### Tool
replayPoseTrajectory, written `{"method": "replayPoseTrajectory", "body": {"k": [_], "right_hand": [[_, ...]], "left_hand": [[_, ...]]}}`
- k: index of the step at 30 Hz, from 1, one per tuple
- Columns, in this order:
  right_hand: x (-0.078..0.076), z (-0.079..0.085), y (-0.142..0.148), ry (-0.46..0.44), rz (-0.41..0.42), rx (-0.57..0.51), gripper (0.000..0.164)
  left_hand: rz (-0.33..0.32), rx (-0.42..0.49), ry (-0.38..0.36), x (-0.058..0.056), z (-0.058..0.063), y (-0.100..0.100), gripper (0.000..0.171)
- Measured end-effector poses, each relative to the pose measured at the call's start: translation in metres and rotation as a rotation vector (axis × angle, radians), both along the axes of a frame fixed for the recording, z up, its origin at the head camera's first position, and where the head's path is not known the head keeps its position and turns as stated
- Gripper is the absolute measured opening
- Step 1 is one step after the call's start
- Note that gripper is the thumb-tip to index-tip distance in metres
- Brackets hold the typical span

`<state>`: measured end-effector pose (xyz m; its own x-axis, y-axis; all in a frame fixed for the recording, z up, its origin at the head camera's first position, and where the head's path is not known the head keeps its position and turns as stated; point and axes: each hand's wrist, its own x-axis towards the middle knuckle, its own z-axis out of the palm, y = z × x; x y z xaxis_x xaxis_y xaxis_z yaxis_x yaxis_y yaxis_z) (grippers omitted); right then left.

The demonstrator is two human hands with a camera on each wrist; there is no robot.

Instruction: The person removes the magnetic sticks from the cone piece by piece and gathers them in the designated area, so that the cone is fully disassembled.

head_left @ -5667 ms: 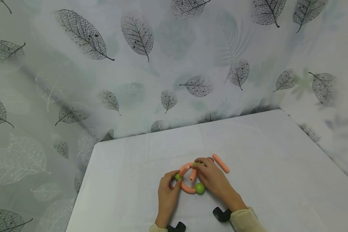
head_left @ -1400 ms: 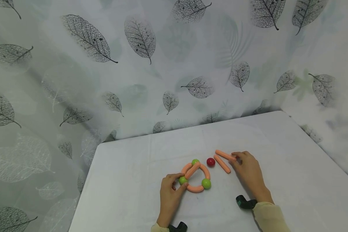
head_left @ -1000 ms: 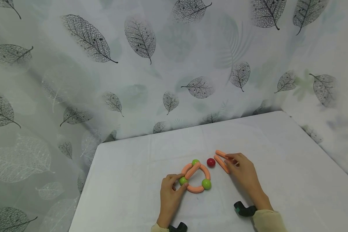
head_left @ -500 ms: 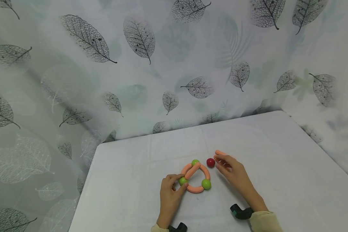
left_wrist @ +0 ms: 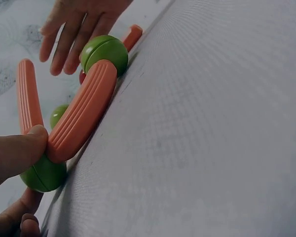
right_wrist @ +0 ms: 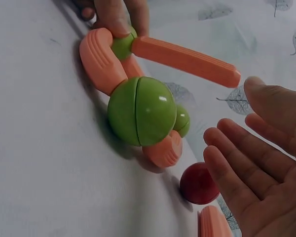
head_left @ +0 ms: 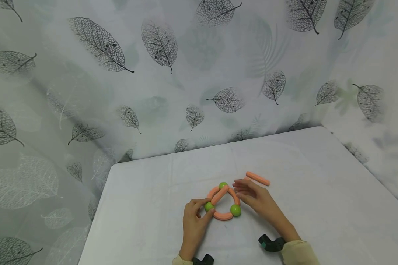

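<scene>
In the head view, several curved orange pieces (head_left: 223,216) and green balls (head_left: 236,210) form a ring on the table. My left hand (head_left: 195,225) pinches the green ball (left_wrist: 43,175) at the ring's left between thumb and fingers. A straight orange rod (right_wrist: 187,61) sticks out from that ball, slanting up with its far end free. My right hand (head_left: 259,200) hovers just right of the ring, fingers loosely extended and holding nothing. Below its fingertips a red ball (right_wrist: 198,183) shows in the right wrist view; in the head view the hand hides it.
A loose straight orange rod (head_left: 258,178) lies behind the right hand; another beside it is mostly covered by that hand. White cloth covers the table (head_left: 146,206). A leaf-patterned curtain (head_left: 192,81) hangs behind. Each wrist wears a black device (head_left: 271,243).
The right hand has laid a straight rod beside the other loose one, then moved left past the red ball toward the ring. The left hand keeps its pinch on the green ball.
</scene>
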<state>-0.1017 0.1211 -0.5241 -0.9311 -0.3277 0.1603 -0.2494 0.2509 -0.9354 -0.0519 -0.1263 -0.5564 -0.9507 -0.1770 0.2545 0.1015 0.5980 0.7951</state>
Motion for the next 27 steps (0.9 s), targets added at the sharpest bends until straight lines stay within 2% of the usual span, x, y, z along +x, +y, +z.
{"method": "replayPoseTrajectory", "body": {"k": [5, 19, 27], "right_hand": [[0.002, 0.002, -0.009, -0.030, 0.032, -0.035, 0.049], [0.000, -0.001, -0.033, -0.023, 0.033, -0.035, 0.049], [0.002, -0.005, -0.038, -0.040, 0.029, -0.081, 0.045]], "left_hand": [[-0.003, -0.010, 0.041, 0.000, -0.001, 0.000, 0.033], [-0.018, 0.030, 0.019, -0.001, -0.001, -0.001, 0.030], [-0.007, 0.011, 0.007, -0.001, -0.001, 0.001, 0.029]]}}
